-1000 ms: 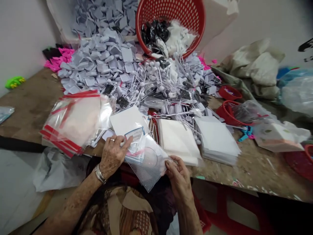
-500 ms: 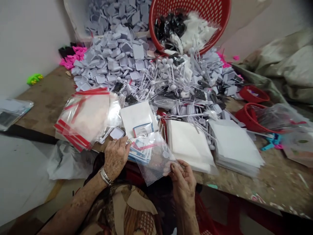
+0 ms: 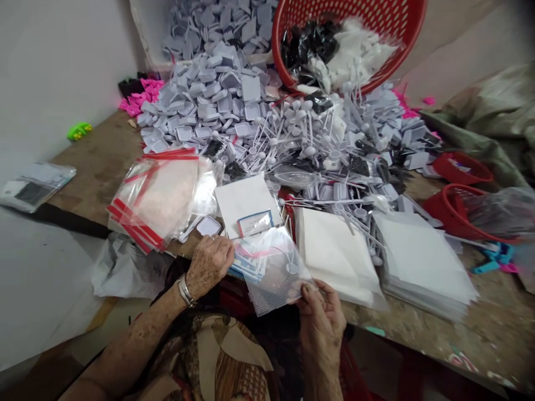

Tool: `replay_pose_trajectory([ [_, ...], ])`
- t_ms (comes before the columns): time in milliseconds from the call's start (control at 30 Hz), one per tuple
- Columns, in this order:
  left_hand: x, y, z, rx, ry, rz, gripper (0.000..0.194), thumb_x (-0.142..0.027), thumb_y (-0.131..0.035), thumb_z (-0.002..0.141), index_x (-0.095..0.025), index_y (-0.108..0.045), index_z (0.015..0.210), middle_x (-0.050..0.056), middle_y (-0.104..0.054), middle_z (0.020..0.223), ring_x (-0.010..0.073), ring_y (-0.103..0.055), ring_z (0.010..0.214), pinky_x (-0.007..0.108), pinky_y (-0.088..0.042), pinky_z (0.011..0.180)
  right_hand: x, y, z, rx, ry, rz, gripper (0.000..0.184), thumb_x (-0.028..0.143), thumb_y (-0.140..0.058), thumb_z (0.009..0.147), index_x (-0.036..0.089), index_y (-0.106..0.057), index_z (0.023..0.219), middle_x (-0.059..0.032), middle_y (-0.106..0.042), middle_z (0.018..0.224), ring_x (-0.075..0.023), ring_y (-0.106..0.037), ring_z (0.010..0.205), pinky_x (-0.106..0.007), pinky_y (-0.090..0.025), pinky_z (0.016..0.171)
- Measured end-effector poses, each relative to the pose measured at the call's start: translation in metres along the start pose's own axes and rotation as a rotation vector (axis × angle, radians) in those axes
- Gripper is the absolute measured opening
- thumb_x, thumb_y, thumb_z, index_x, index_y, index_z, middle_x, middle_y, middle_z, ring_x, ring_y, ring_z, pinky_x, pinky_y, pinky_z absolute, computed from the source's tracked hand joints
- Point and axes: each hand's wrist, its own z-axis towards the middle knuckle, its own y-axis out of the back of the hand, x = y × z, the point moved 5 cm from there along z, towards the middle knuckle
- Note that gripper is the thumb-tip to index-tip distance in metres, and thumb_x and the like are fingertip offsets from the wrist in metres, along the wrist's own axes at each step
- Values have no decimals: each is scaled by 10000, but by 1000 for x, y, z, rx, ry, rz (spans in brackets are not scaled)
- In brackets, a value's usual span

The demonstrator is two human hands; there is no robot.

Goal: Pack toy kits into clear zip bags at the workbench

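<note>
- The right hand (image 3: 321, 317) is clamped on the corner of a clear plastic bag (image 3: 271, 273), which lies at 6 o'clock on the table (image 3: 96, 167) edge.
- The left hand (image 3: 209, 266) is open, just beside the bag.
- A tipped red basket (image 3: 281, 50) stands at 12 o'clock.

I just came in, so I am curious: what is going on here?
A person holds a clear plastic bag with a plastic mesh sheet and printed cards inside; the right hand pinches its edge, the left hand touches its other side. Behind, a tipped red basket spills white plastic sticks and grey plastic pieces across the wooden table.
</note>
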Motion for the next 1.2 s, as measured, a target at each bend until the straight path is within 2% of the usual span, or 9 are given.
replay_pose_trajectory([
  [267,-19,12,-4,89,-217,-138,223,-201,-481,954,-178,-592,762,32,-622,730,194,-565,743,362,-428,746,0,-4,-3,3,19,10,495,331,-873,624,200,-568,991,22,-709,761,-112,-628,548,-216,-523,489],
  [333,-11,17,5,41,-150,-101,207,-258,-498,965,-182,-646,842,68,-659,843,226,-588,862,405,-432,832,1,-5,-3,23,19,-18,503,352,-870,633,206,-551,994,25,-709,748,-117,-626,527,-225,-521,478],
  [400,6,19,20,-36,-12,4,225,-293,-496,971,-180,-671,1057,144,-656,1120,286,-567,1059,467,-412,924,1,-5,-2,36,18,-51,519,377,-870,636,207,-540,998,28,-711,729,-120,-619,491,-231,-516,459],
  [500,31,11,46,-52,116,157,419,-322,-462,980,-147,-542,1352,211,-471,1452,359,-442,1282,522,-358,1005,3,-6,-2,44,20,-90,534,403,-868,643,200,-544,1016,34,-707,710,-121,-613,460,-236,-514,449],
  [600,46,-9,68,59,128,218,481,-334,-405,996,-124,-472,1423,203,-476,1462,357,-444,1277,520,-357,989,6,-10,-3,59,30,-110,542,408,-866,653,195,-552,1040,36,-707,708,-123,-622,465,-233,-515,459],
  [733,52,-27,76,164,121,234,493,-369,-422,983,-171,-478,1431,173,-473,1475,369,-486,1214,534,-369,942,10,-22,-5,78,42,-116,545,421,-856,671,189,-557,1063,43,-700,690,-118,-614,454,-240,-524,480],
  [900,54,-32,73,203,128,166,454,-357,-412,984,-246,-515,1412,141,-431,1519,366,-457,1264,550,-341,981,14,-40,-2,124,53,-132,517,427,-829,705,201,-544,1072,66,-664,660,-124,-613,474,-244,-519,481],
  [1067,60,-33,74,260,142,101,452,-414,-413,984,-287,-520,1404,128,-422,1522,369,-445,1283,559,-354,986,18,-48,0,71,93,-122,512,418,-817,716,193,-544,1087,81,-636,613,-110,-591,437,-223,-496,458],
  [1200,61,-32,75,333,163,49,476,-451,-422,978,-306,-486,1428,124,-403,1531,377,-422,1317,593,-342,1006,14,-64,5,170,61,-169,536,457,-811,699,199,-536,1080,55,-674,694,-120,-601,426,-237,-493,422],
])
